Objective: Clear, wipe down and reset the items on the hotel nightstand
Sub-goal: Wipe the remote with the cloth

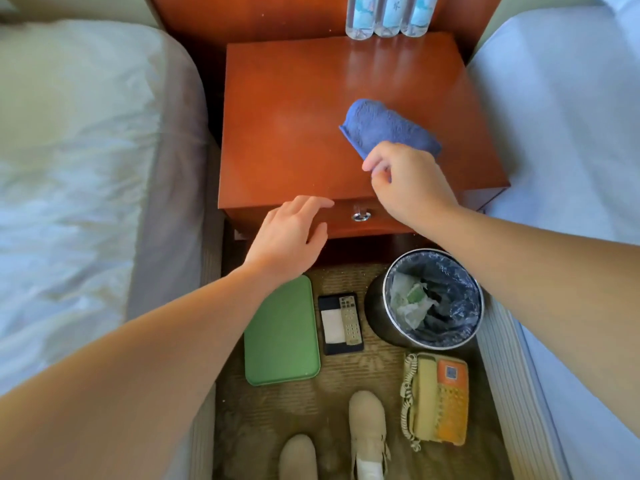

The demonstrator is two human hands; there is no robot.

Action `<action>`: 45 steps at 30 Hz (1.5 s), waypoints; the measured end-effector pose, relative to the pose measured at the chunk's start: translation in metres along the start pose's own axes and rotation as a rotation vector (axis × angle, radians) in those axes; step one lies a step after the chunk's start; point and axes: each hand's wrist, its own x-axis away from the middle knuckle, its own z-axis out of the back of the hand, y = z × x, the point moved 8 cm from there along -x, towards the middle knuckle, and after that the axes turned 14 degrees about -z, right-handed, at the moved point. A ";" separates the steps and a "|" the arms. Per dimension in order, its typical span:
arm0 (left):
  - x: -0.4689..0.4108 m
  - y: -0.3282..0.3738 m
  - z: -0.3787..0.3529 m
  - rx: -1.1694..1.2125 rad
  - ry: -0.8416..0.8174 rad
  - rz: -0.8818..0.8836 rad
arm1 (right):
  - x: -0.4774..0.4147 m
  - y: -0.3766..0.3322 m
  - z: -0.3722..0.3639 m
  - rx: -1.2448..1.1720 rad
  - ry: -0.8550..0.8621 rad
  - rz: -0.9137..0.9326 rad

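Note:
The reddish wooden nightstand (294, 133) stands between two beds. A folded blue cloth (384, 128) lies on its top, right of centre. My right hand (408, 185) pinches the cloth's near edge between thumb and fingers. With relaxed fingers, my left hand (291, 233) hovers at the nightstand's front edge, left of the drawer knob (361, 216), holding nothing. Three water bottles (388, 15) stand at the back of the top. On the carpet lie a green tray (280, 330), a dark holder with a remote control (341, 323) and a yellow and orange telephone (436, 400).
A round metal waste bin (377, 317) lined with a bag, holding crumpled paper, stands on the carpet below the nightstand's right side. White beds flank the gap at left (86, 168) and right (561, 133). My two beige shoes (367, 434) are at the bottom.

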 end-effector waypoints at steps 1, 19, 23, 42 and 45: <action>0.008 0.002 -0.004 0.011 -0.020 -0.001 | 0.009 0.003 -0.004 0.005 -0.017 -0.004; 0.149 -0.086 -0.278 0.467 -0.184 0.529 | 0.132 0.205 -0.279 0.023 -0.614 -0.427; 0.166 -0.124 -0.351 0.600 -0.174 0.712 | 0.143 0.265 -0.351 0.027 -0.752 -0.626; 0.139 -0.152 -0.472 0.933 -0.130 0.955 | 0.114 0.333 -0.444 -0.235 -0.704 -0.861; 0.149 -0.149 -0.453 0.941 -0.083 1.016 | 0.123 0.323 -0.426 -0.332 -0.744 -0.927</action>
